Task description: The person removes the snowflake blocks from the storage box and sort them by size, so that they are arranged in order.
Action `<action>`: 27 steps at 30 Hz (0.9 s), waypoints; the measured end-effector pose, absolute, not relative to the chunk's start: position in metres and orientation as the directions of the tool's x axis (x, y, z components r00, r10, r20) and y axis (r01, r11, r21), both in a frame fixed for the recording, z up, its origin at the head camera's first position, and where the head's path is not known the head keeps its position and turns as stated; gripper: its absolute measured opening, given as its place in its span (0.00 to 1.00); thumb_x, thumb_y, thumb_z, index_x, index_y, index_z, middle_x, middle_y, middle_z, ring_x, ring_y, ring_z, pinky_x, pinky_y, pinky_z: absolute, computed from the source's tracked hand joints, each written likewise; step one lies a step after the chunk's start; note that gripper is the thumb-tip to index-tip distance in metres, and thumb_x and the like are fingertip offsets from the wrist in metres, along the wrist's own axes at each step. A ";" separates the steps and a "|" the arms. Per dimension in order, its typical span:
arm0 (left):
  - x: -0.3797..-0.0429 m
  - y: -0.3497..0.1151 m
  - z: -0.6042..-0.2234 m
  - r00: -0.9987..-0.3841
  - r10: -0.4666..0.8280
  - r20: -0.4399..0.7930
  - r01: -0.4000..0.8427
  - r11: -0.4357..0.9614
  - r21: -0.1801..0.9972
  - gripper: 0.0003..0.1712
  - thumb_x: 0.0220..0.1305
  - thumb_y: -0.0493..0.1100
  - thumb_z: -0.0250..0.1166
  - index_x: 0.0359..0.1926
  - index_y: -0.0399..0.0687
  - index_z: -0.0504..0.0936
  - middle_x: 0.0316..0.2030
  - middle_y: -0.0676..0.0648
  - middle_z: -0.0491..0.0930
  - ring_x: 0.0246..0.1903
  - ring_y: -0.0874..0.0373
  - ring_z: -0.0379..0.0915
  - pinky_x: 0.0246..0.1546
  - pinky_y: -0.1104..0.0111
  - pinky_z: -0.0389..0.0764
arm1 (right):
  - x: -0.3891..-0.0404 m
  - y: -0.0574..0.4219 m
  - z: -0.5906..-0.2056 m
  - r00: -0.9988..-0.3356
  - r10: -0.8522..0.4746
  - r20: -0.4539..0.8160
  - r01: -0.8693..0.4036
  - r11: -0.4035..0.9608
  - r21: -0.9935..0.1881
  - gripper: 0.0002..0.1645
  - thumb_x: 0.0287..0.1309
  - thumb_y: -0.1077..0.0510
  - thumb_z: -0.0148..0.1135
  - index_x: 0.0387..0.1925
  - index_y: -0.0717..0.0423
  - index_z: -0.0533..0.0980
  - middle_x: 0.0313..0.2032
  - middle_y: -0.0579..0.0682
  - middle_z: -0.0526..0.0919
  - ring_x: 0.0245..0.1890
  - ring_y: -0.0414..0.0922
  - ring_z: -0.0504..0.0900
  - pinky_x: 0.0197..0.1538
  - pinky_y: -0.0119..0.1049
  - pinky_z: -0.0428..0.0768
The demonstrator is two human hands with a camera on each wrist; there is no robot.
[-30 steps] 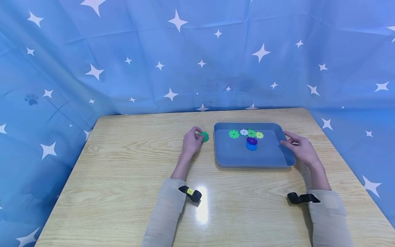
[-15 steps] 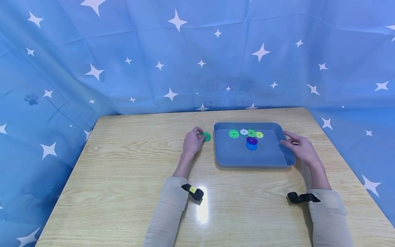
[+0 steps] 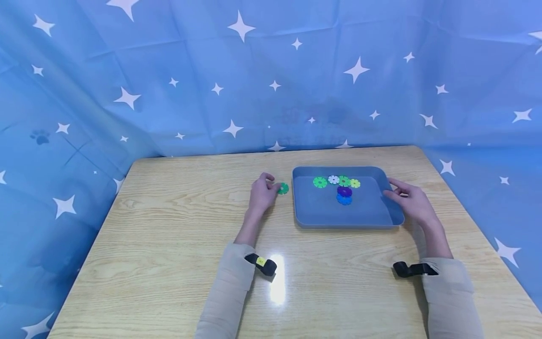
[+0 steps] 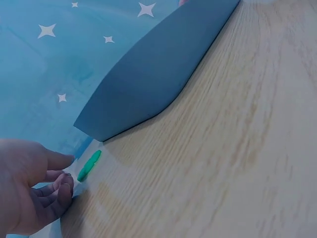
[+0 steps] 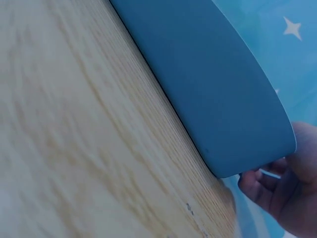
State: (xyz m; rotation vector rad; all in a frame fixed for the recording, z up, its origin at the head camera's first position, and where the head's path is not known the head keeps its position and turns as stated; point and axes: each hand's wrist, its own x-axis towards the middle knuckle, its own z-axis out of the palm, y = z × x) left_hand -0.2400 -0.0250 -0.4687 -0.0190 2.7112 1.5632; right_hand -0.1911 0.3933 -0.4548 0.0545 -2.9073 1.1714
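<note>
A green snowflake building disc [image 3: 283, 188] lies on the table just left of the blue-grey tray [image 3: 347, 217]. My left hand [image 3: 263, 192] is beside it, fingers loosely curled; in the left wrist view a small gap shows between the fingertips [image 4: 66, 179] and the green disc [image 4: 89, 165]. At the tray's right end, my right hand [image 3: 412, 202] holds the side wall, thumb over the rim and the other fingers outside. Inside the tray are a light green disc [image 3: 320, 182], a white disc [image 3: 333, 180], another green disc, a yellow disc [image 3: 355, 183], a purple disc [image 3: 345, 191] and a blue disc [image 3: 344, 199].
The wooden table [image 3: 169, 245] extends to the left and front of the tray. Behind it hangs a blue curtain [image 3: 195, 84] with white stars. Each wrist carries a black camera on a strap, the left one [image 3: 266, 266] near a bright reflection on the tabletop.
My left fingers have let go of the green disc and drawn slightly left of it; the disc now lies by itself. My right hand keeps its hold on the tray.
</note>
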 end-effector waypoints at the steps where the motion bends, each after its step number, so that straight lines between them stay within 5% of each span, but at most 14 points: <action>1: -0.240 -0.026 -0.469 -1.000 -0.008 -0.009 -0.011 0.491 0.871 0.16 0.71 0.44 0.64 0.54 0.39 0.77 0.32 0.44 0.80 0.32 0.53 0.76 0.35 0.62 0.78 | -0.191 0.393 -0.455 -0.999 -0.031 0.021 -0.037 0.720 -0.693 0.37 0.73 0.45 0.57 0.73 0.61 0.64 0.41 0.58 0.77 0.36 0.43 0.71 0.29 0.34 0.70; 27: -0.221 0.007 -0.433 -0.987 0.126 0.098 0.138 0.354 0.925 0.15 0.73 0.41 0.63 0.54 0.37 0.78 0.33 0.46 0.76 0.26 0.58 0.71 0.26 0.72 0.73 | -0.190 0.393 -0.456 -0.999 -0.037 0.033 -0.049 0.723 -0.689 0.37 0.74 0.45 0.56 0.74 0.60 0.63 0.39 0.59 0.77 0.31 0.43 0.71 0.27 0.36 0.68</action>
